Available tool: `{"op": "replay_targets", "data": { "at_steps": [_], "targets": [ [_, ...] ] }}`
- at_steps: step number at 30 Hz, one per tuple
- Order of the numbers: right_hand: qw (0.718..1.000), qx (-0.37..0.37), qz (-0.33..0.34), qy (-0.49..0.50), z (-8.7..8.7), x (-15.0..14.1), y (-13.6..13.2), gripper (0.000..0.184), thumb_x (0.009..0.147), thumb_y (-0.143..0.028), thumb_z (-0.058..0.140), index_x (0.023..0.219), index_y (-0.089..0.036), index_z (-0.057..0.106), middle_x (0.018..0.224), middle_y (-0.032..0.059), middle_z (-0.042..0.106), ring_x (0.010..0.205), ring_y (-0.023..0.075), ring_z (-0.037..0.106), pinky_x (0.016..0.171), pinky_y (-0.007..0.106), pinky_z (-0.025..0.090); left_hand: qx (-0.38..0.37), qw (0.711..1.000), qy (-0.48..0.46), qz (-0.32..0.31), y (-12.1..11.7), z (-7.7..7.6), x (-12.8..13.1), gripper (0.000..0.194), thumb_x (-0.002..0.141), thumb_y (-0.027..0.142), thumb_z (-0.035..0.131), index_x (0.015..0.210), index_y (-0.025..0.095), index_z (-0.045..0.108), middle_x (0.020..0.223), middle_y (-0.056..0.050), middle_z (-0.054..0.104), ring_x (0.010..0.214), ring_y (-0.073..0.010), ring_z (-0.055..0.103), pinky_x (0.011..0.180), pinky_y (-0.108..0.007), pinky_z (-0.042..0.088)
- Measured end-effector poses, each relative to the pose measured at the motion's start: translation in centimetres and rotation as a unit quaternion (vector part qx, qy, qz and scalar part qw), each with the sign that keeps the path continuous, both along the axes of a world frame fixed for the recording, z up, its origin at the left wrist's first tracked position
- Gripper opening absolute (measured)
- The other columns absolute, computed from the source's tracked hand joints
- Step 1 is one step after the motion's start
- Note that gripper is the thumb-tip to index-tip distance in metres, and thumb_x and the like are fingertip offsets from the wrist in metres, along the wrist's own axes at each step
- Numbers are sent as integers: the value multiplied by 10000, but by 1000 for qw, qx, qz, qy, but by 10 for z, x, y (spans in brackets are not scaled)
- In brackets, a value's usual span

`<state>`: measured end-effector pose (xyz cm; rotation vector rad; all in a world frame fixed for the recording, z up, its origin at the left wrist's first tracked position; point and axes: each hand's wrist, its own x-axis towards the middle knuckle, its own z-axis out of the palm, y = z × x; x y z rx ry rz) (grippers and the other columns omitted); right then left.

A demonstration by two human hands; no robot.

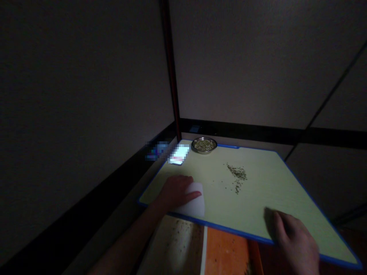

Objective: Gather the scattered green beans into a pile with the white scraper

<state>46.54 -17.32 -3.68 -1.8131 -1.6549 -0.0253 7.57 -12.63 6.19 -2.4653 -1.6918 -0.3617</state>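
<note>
My left hand [179, 191] lies on the left front part of a pale yellow-green board [266, 179] with a blue rim. It is closed on a white card-like sheet [195, 204], its thumb on top, the sheet reaching the front rim. My right hand [295, 240] is over the right front edge, fingers curled in and slightly blurred; whatever is inside them is hidden. Between the hands and farther back, small greenish-brown seeds [237, 173] are scattered in a loose patch. A round metal bowl [204, 152] at the back holds more such seeds.
A lit phone [179, 154], its screen pixelated, rests at the board's back left. Below the front edge are a whitish container [177, 248] and an orange one [226, 252], both with specks inside. Dark walls [243, 68] meet in a corner behind the board.
</note>
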Motion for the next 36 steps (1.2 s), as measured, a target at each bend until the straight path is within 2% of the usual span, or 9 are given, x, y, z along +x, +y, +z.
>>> {"op": "replay_targets", "data": {
  "at_steps": [6, 11, 13, 15, 19, 22, 26, 31, 36],
  "targets": [
    [996, -15, 13, 87, 6, -3, 2, 424, 877, -557, 482, 960, -197, 690, 1012, 107, 707, 920, 292, 638, 794, 396, 474, 1, 998, -57, 41, 5, 19, -1, 303, 915, 447, 426, 982, 192, 576, 972, -89, 679, 902, -252, 630, 795, -382, 449],
    [956, -32, 143, 254, 58, -54, -6, 378, 903, -482, 506, 1100, -191, 643, 1117, 102, 689, 1028, 242, 622, 906, 349, 473, -62, 977, -193, -66, -7, 17, 34, 210, 873, 264, 487, 1071, 220, 542, 1015, -64, 670, 934, -200, 626, 829, -324, 460],
    [944, -54, 217, 245, 81, -81, -8, 440, 870, -455, 581, 1232, -204, 580, 1165, 92, 663, 997, 219, 620, 885, 334, 481, -107, 961, -230, -113, -15, 15, 52, 190, 886, 287, 495, 1066, 248, 543, 1031, -39, 674, 951, -190, 625, 821, -311, 464],
    [933, -87, 264, 227, 96, -100, -6, 402, 863, -426, 601, 1202, -209, 594, 1117, 80, 668, 956, 210, 613, 858, 325, 480, -138, 945, -260, -145, -19, 14, 64, 161, 886, 294, 505, 1039, 265, 549, 1023, -17, 678, 944, -179, 626, 803, -297, 468],
    [926, -126, 253, 249, 99, -102, -3, 242, 897, -423, 533, 918, -198, 619, 790, 21, 641, 749, 177, 584, 661, 272, 459, -167, 925, -319, -123, -11, 10, 63, 224, 835, 374, 587, 1019, 247, 588, 854, -2, 678, 777, -164, 615, 697, -273, 470],
    [927, -152, 245, 241, 101, -95, -4, 190, 889, -384, 539, 923, -206, 599, 789, 13, 626, 740, 168, 569, 642, 265, 440, -195, 923, -314, -109, -4, 2, 58, 224, 860, 426, 538, 844, 224, 634, 720, 14, 649, 662, -140, 573, 602, -252, 434],
    [925, -229, 282, 111, 123, -96, -2, 116, 825, -334, 617, 885, -243, 660, 805, 22, 663, 754, 190, 590, 651, 283, 418, -188, 924, -298, -146, 0, -2, 67, 190, 817, 414, 595, 768, 244, 665, 724, 21, 676, 724, -153, 595, 660, -267, 455],
    [947, -192, 254, 31, 144, -66, 41, 169, 895, -359, 500, 866, -230, 605, 753, 21, 653, 691, 177, 581, 615, 274, 386, -148, 894, -400, -137, 46, 6, 55, 272, 879, 426, 501, 963, 227, 666, 889, -16, 706, 809, -158, 620, 714, -266, 477],
    [980, -161, 116, 9, 132, -8, 115, 213, 837, -267, 496, 1038, -203, 525, 808, 42, 662, 710, 185, 598, 613, 262, 391, -115, 917, -382, -21, 116, 0, 19, 325, 878, 459, 429, 782, 191, 587, 628, 14, 577, 605, -148, 550, 572, -250, 401]
  ]
}}
